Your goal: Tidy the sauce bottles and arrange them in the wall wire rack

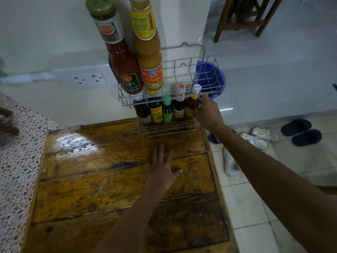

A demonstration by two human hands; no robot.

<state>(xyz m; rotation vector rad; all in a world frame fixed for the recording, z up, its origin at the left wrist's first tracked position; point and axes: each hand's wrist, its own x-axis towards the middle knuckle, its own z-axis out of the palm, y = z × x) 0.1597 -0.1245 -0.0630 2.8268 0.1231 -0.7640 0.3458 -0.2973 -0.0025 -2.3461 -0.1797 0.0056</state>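
Left hand (pixel 162 168) lies flat, fingers spread; right hand (pixel 207 108) fingers grip upright amber bottle (pixel 193 102), cap up.

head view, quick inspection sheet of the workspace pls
surface: wooden table, glossy, bare.
job's things: wire rack on the wall; red sauce bottle and tan sauce bottle in the upper tier, five small bottles in the lower.
clutter: nothing seen.
grippers: right hand on the rightmost small bottle; left hand flat on the table.
cables: nothing seen.
surroundings: wall socket, blue bucket, sandals.
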